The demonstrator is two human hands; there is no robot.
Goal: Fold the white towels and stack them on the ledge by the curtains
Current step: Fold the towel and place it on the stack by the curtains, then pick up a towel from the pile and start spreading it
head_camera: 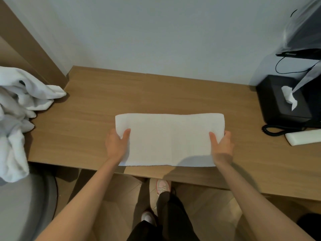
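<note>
Left edge of frame: a heap of unfolded white towels [15,110] lies crumpled, partly on the left end of the wooden desk [83,122]. One corner trails onto the desktop at mid-left. Below the heap, lower left, is a grey rounded object [26,206]; what it is cannot be told.

Left of centre: the left hand [118,145] grips the left short end of the folded towel [169,140]. The thumb lies on top of the cloth. The fingers are curled under the edge and mostly hidden.

Centre: the folded towel lies flat on the desk as a long white rectangle. Its long sides run left to right. Its near edge sits just behind the desk's front edge. It is well apart from the heap.

Right of centre: the right hand [222,145] grips the right short end in the same manner, thumb on top, fingers wrapped under the edge.

Right of frame: a black tissue box [281,105] stands on the desk against the wall [156,32], with a white tissue [289,97] standing out of its top. Just in front of it lie a black coiled cord [272,130] and a white flat object [304,138]. Upper right: a dark screen [304,32] under clear plastic.

Bottom centre: the person's dark trousers and pale shoes show on a wooden floor [199,206].
</note>
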